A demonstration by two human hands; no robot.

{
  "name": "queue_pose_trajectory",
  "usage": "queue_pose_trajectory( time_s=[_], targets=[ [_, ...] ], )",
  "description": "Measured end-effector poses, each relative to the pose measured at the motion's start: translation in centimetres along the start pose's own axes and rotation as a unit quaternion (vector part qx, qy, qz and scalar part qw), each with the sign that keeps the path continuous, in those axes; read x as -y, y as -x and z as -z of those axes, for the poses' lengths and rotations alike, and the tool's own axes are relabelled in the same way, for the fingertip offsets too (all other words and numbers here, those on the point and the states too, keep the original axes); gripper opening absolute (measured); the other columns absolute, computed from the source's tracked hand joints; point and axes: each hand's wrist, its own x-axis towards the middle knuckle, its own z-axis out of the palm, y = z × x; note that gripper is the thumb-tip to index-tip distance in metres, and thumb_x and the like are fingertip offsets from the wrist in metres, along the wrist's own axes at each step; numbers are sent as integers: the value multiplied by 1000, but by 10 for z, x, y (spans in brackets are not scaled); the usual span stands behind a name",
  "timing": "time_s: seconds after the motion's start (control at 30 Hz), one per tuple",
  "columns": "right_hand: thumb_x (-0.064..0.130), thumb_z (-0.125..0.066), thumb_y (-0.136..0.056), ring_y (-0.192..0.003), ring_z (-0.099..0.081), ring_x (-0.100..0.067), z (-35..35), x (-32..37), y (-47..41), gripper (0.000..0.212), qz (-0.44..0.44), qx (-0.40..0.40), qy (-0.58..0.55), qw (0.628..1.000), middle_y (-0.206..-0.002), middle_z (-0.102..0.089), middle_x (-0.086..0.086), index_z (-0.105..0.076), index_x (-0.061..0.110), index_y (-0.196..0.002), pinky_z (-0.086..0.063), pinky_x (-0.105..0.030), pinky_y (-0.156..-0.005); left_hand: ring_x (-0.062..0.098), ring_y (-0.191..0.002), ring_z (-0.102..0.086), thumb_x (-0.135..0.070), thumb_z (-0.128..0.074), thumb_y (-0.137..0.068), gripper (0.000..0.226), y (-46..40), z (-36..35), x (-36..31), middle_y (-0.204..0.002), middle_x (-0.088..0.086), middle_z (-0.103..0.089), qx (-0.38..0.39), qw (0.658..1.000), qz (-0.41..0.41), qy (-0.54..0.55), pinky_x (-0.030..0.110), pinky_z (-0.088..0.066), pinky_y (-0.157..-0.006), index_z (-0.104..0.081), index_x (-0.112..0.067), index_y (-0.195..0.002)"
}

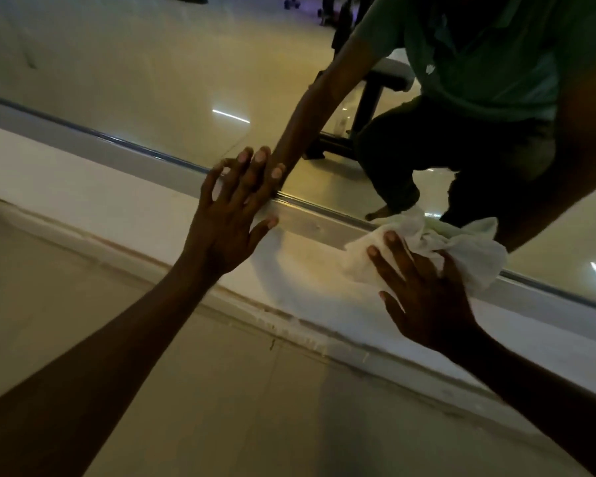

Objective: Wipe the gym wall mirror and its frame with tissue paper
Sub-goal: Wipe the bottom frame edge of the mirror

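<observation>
Dim gym interior, low viewpoint near the base of a wall. We recorded pale floor tiles (152,390) in the foreground, meeting a white skirting ledge (93,197) that ran diagonally across the view.

Item one: the wall mirror (135,74), its glass filling the upper part of the view. It reflected a crouching person in a green shirt and dark trousers, with what appeared to be a dark weight bench behind them; the lighting was too poor for us to be sure.

Item two: the mirror frame (310,227), a silver metal strip along the glass's lower edge, just above the ledge.

Item three: our left hand (231,215), fingers straight and spread wide, holding nothing, the fingertips resting against the frame and the bottom of the glass.

Item four: our right hand (424,290), fingers extended and splayed, pressing flat on the tissue paper.

Item five: the tissue paper (461,246), white and crumpled, lying on the frame and ledge at the mirror's lower edge, bunched beyond our right fingertips and well apart from the left hand.
</observation>
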Motion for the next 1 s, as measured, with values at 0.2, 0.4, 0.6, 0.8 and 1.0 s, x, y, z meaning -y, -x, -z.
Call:
queue_pose_trajectory(
  time_s=[0.2, 0.4, 0.6, 0.8, 1.0],
  targets=[
    [56, -40, -106, -149, -26, -42, -20, 72, -55, 69, -102, -53, 3, 993, -168, -22, -15, -27, 25, -165, -6, -64, -123, 36, -159, -11, -54, -37, -107, 74, 4, -13, 3, -170, 19, -10, -14, 1000, -3, -16, 59, -14, -126, -15, -13, -164],
    [44, -23, -112, -146, -30, -38, -8, 71, -61, 61, -86, -86, -110, 986, -169, -23, -13, -16, 18, -167, -18, -54, -118, 33, -159, -4, -57, -37, -107, 78, 6, -10, 2, -171, 20, -10, 7, 999, 6, -47, 55, -12, -127, -4, -17, -165],
    [22, -42, -108, -148, -27, -34, -24, 66, -59, 67, -124, -130, -25, 983, -169, -23, -10, -11, 10, -167, -20, -54, -119, 32, -160, -1, -56, -37, -108, 76, 7, 6, 0, -172, 15, 1, 62, 995, 12, -74, 56, -13, -127, -3, -18, -165],
    [13, -4, -111, -153, -32, -34, -22, 101, -99, 56, -84, -104, -19, 991, -170, -30, -8, -18, 10, -166, -9, -57, -124, 30, -160, 0, -48, -40, -107, 73, 5, 26, 14, -173, 15, -3, 133, 984, -10, -117, 56, -13, -127, -7, -20, -166],
    [17, -15, -109, -154, -34, -32, -20, 118, -125, 58, -59, -96, 18, 994, -171, -27, -10, -18, 9, -166, -14, -56, -125, 33, -160, 4, -43, -48, -102, 81, 16, 47, 47, -173, 15, 3, 182, 972, -20, -147, 57, -15, -125, -4, -22, -166]
  ],
)
